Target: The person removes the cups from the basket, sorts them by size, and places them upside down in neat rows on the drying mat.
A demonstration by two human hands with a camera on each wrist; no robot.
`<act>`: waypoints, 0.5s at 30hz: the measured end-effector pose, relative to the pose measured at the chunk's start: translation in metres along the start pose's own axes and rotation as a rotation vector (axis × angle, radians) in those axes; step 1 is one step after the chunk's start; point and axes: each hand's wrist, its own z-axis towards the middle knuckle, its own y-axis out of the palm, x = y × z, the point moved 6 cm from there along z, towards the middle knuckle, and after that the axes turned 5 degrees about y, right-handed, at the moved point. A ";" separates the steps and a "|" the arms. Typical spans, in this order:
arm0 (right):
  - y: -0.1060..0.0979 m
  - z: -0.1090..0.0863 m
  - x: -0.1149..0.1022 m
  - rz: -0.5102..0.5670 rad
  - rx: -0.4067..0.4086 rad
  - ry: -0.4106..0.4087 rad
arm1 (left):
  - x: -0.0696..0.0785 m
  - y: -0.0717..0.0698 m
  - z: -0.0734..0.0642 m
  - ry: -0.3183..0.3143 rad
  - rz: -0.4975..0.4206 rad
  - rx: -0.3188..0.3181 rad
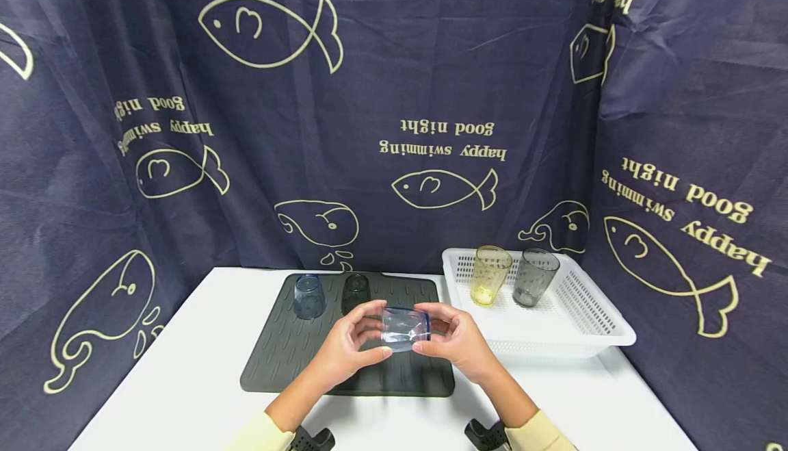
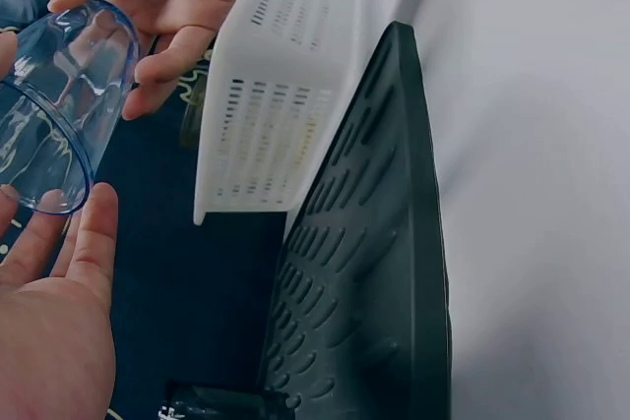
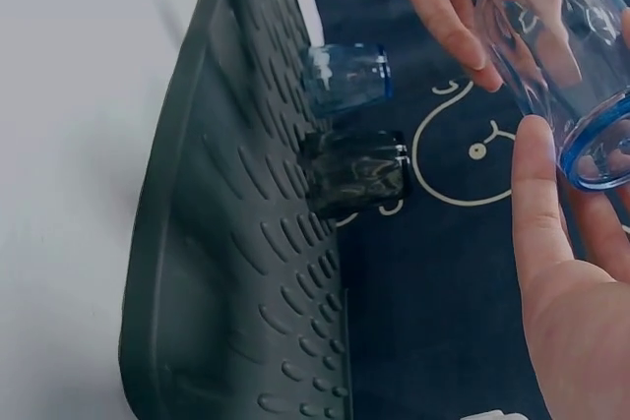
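A clear glass tumbler with a blue rim (image 1: 404,331) lies sideways in the air between my two hands, over the dark drying mat (image 1: 289,365). My left hand (image 1: 346,347) grips its left end with thumb and fingers. At the other end, where the blue rim is, my right hand (image 1: 460,341) holds it between thumb and fingers. In the right wrist view, the tumbler (image 3: 561,71) is see-through, with fingers visible behind its wall. Behind my hands on the mat stand a bluish glass (image 1: 309,298) and a dark glass (image 1: 356,290).
To the right stands a white perforated basket (image 1: 538,350), holding a yellow glass (image 1: 490,276) and a grey glass (image 1: 535,278), both tilted. Basket and mat are on a white table (image 1: 203,355). A navy curtain (image 1: 369,116) with fish drawings closes off the back and sides.
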 end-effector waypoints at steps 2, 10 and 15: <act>0.001 0.001 0.002 0.003 0.016 0.003 | 0.000 -0.002 -0.001 -0.001 0.008 0.002; 0.002 0.011 0.011 0.016 0.137 0.072 | -0.007 -0.016 -0.011 -0.030 0.099 0.049; 0.001 0.020 0.020 0.031 0.242 0.100 | -0.012 -0.029 -0.023 -0.047 0.215 0.077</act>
